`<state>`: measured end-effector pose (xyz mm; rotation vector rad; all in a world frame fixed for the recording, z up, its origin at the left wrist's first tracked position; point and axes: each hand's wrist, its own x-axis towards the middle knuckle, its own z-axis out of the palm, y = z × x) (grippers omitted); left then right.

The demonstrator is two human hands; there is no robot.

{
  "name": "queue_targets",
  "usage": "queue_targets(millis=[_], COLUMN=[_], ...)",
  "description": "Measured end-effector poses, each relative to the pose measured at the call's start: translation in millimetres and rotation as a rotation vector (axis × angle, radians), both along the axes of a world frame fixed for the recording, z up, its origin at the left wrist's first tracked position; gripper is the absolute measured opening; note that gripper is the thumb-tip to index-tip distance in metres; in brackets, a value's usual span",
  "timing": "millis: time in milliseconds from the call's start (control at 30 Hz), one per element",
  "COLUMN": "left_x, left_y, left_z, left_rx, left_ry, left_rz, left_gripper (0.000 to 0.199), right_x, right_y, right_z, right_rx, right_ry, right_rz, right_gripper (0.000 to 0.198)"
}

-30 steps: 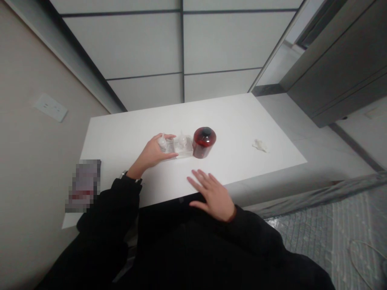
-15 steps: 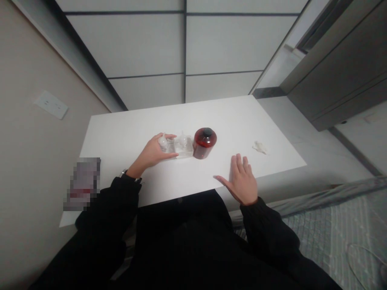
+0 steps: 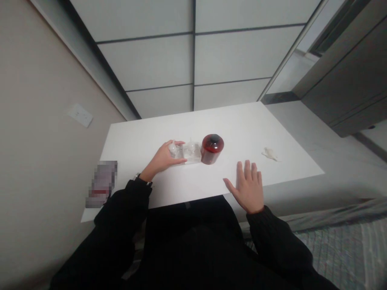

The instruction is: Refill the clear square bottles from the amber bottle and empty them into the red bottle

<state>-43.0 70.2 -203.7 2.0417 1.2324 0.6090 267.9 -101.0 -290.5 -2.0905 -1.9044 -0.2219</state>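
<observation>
My left hand (image 3: pixel 163 157) is wrapped round the left one of two clear, boxy containers with whitish tops, thumb on the near side and fingers on the far side. The right clear container (image 3: pixel 192 152) stands against it; whether the two are joined I cannot tell. Close by on its right is a reddish-brown bottle (image 3: pixel 212 150) with a black cap, upright. My right hand (image 3: pixel 248 187) lies flat near the table's front edge, fingers spread, holding nothing.
A crumpled white tissue (image 3: pixel 270 154) lies on the right part of the white table (image 3: pixel 181 185). At the left end is a blurred-out flat item (image 3: pixel 102 183). Behind the table stand panelled doors (image 3: pixel 151 60); a wall with a socket (image 3: pixel 81 115) is at left.
The whole view has shifted, so everything sits a little further right and lower. My left hand keeps its hold, and my right fingers are spread slightly wider. The bottle stays in place.
</observation>
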Motion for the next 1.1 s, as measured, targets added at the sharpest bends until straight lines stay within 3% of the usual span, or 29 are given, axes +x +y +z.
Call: queue_targets(millis=[633,833,900,1100], left_x=[-14,-27,-34,-44], left_y=[-20,-23,-27,-40], left_z=[-7.8,-1.8,1.2,0.6], left_rx=[0.038,0.023,0.023,0.029], left_ry=[0.03,-0.044,-0.075,-0.149], left_rz=[0.039,0.021,0.019,0.088], left_gripper=[0.063,0.094,0.088,0.042], right_x=[-1,-1,-2,-2], right_y=[1,1,1,1], right_z=[-2,-3,-3,-2], right_rx=[0.059,0.078,0.081,0.079], right_ry=[-0.061,-0.06,-0.071,-0.071], right_rz=[0.018,0.022,0.023,0.016], right_gripper=[0.086,0.086,0.085,0.081])
